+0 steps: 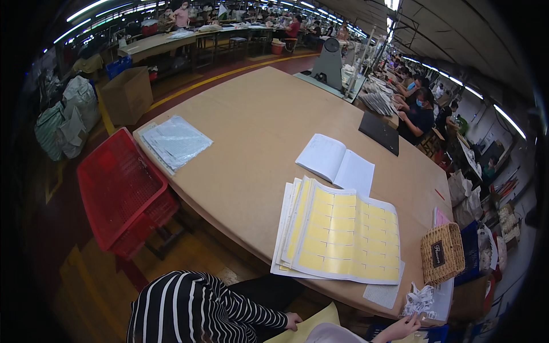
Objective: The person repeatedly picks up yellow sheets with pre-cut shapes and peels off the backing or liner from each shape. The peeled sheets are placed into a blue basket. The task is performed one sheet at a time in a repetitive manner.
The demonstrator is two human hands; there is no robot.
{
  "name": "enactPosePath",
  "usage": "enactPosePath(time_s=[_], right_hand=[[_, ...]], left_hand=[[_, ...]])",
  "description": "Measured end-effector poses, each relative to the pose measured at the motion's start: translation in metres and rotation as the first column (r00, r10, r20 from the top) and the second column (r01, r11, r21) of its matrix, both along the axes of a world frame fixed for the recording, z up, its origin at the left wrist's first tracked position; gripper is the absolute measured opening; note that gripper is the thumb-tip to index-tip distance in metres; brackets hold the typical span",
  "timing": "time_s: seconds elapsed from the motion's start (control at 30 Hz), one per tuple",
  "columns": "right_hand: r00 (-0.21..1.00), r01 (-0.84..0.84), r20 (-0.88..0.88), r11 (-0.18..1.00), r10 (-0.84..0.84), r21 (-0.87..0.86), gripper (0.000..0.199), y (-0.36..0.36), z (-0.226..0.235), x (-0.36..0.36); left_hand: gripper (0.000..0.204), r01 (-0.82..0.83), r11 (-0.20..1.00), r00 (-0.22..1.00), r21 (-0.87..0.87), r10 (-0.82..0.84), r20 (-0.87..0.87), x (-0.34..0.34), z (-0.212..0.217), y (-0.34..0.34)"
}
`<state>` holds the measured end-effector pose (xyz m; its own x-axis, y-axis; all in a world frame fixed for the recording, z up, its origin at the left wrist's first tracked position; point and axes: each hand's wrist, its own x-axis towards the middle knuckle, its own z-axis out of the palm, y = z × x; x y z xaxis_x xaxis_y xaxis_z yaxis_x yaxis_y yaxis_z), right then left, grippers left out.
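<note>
My left hand [293, 321], at the end of a black-and-white striped sleeve, holds the edge of a yellow sheet [320, 323] below the table's near edge. A pale rounded thing at the bottom rim partly covers that sheet. At the lower right, the fingers of my right hand [404, 327] close on the near side of a tangle of white strips [420, 300], by the table corner. A stack of yellow printed sheets with a grid of marks [349, 234] lies between the hands and an open notebook [334, 160].
The brown-covered table [246, 137] bears plastic-wrapped papers [177, 142], a dark folder [380, 132] and a wicker basket [442, 254]. A red plastic crate [123, 194] stands at its left, near a cardboard box [127, 95]. Past a grey machine [330, 60], co-workers sit along benches.
</note>
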<state>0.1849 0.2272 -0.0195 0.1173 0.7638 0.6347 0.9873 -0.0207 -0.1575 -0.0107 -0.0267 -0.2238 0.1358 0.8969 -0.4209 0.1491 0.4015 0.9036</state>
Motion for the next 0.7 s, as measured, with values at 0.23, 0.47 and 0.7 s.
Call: enactPosePath(time_s=[0.23,0.47,0.7], right_hand=[[0.977,-0.131,-0.179,0.987,0.114,-0.088,0.030,-0.024,-0.039,0.021],[0.800,-0.294,-0.500,0.943,0.331,0.155,0.035,-0.083,-0.015,0.026],[0.372,-0.911,-0.834,0.334,0.407,-0.244,0.070,-0.182,0.035,-0.017]], left_hand=[[0.036,0.052,0.996,0.997,0.070,-0.048,-0.054,-0.003,0.026,0.000],[0.026,0.056,0.991,0.996,0.123,-0.047,-0.075,-0.002,0.040,0.001],[0.049,0.202,0.951,0.972,0.233,-0.167,-0.164,0.001,0.096,0.003]])
